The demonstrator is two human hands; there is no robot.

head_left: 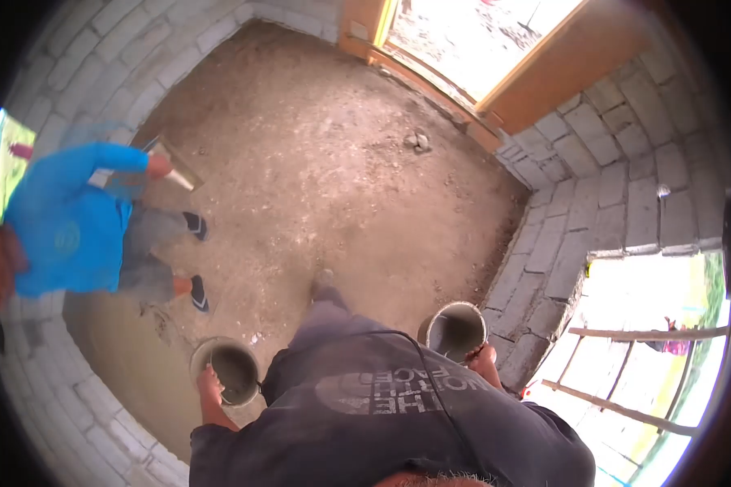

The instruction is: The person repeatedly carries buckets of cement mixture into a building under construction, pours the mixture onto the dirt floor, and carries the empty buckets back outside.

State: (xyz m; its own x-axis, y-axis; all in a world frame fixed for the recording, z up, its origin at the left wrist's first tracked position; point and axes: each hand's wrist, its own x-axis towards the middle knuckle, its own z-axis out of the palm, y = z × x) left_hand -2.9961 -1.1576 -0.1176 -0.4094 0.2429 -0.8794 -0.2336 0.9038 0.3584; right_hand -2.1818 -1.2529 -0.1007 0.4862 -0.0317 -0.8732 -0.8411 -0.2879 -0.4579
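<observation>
At my left side hangs a round bucket (252, 354), grey inside, with my left hand (209, 381) closed at its near edge. A second bucket (436, 312) hangs at my right side, tilted so that its pale rim and grey inner wall show. My right hand (483, 357) is closed at this bucket's handle side. What lies at the bottom of each bucket is hard to make out. Between the two buckets are my dark shirt (365, 369) and one leg, its foot on the dirt floor.
Ahead stretches a bare dirt floor (300, 162) with a small lump of rubble (417, 142). A person in a blue top (73, 219) stands at left, holding a flat board-like tool (178, 169). Block walls (576, 203) surround us. A doorway (463, 49) opens ahead; wooden poles (641, 334) cross the right opening.
</observation>
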